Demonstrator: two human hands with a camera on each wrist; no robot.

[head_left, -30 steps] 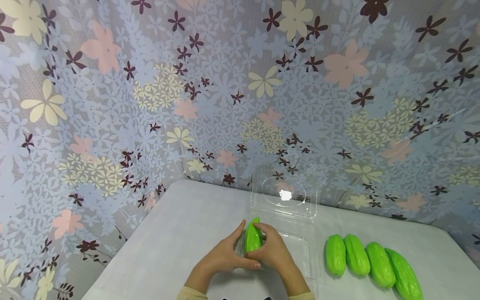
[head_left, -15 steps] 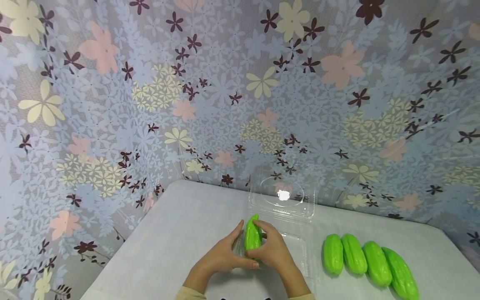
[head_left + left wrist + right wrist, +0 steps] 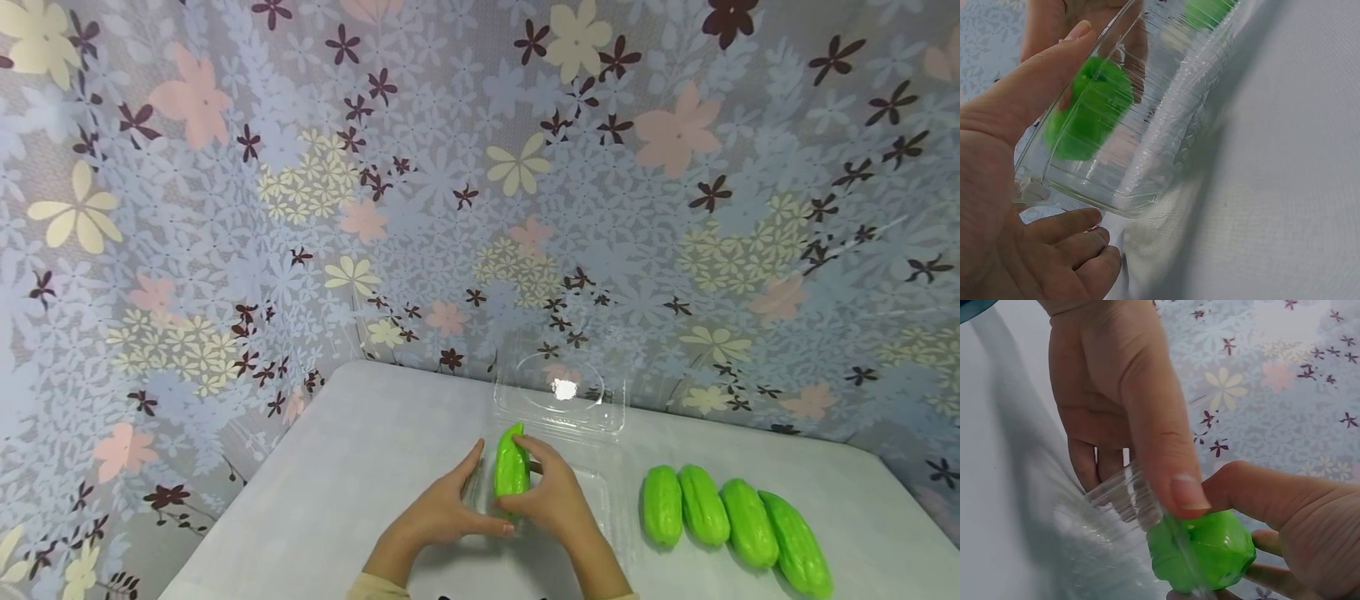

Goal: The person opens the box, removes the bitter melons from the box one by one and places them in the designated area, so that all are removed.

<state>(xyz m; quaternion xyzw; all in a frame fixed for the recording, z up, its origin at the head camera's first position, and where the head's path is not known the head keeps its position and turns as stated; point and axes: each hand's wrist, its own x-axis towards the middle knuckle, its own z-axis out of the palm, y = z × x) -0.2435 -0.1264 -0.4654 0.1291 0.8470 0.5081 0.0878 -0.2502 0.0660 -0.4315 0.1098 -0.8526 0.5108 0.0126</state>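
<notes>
Open table [image 3: 360,467] left; four gourds [image 3: 731,521] block right.

A white table [image 3: 360,467] stands in a corner of flowered walls. A clear clamshell tray [image 3: 592,492] lies on it near the back edge, its lid [image 3: 558,392] open toward the wall. Just right of the tray, four green gourds [image 3: 731,521] lie side by side in a row, touching, toward the right edge.
</notes>
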